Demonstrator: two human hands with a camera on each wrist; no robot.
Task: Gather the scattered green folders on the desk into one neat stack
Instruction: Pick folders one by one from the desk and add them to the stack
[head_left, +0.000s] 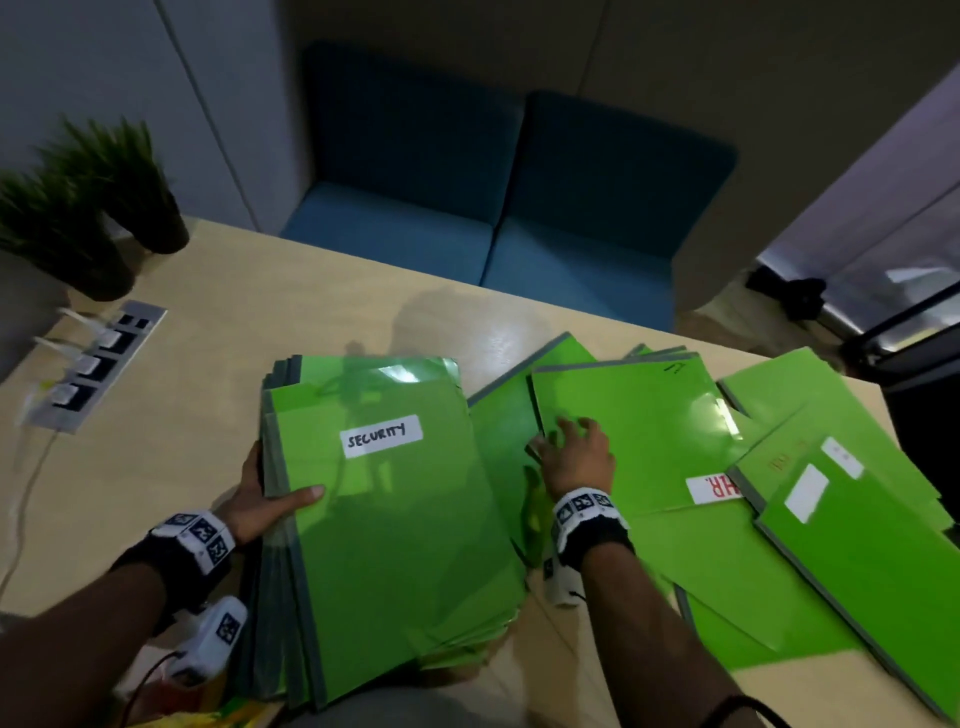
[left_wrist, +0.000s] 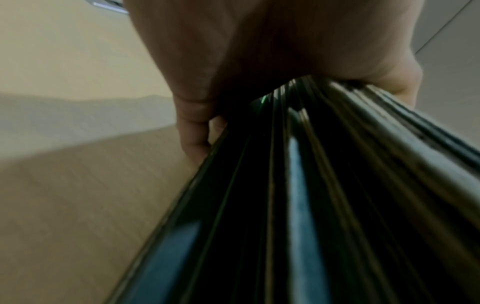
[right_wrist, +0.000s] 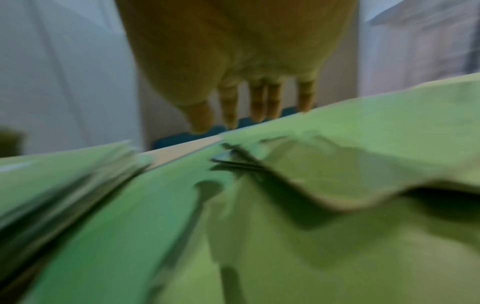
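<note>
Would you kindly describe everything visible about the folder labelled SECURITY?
The SECURITY folder is glossy bright green with a grey spine strip along its left edge and a white handwritten label near its top. It lies face up on top of the gathered stack. The left hand grips the stack's left edge, its thumb pressing on this cover. Reflections show on its surface.

- A pale wooden table (head_left: 218, 291).
- Two dark pots of spiky green plants (head_left: 78, 208) at the table's far left corner.
- A grey socket strip (head_left: 96, 364) with white plugs, set into the table.
- A blue upholstered two-seat sofa (head_left: 498, 208) beyond the far edge.
</note>
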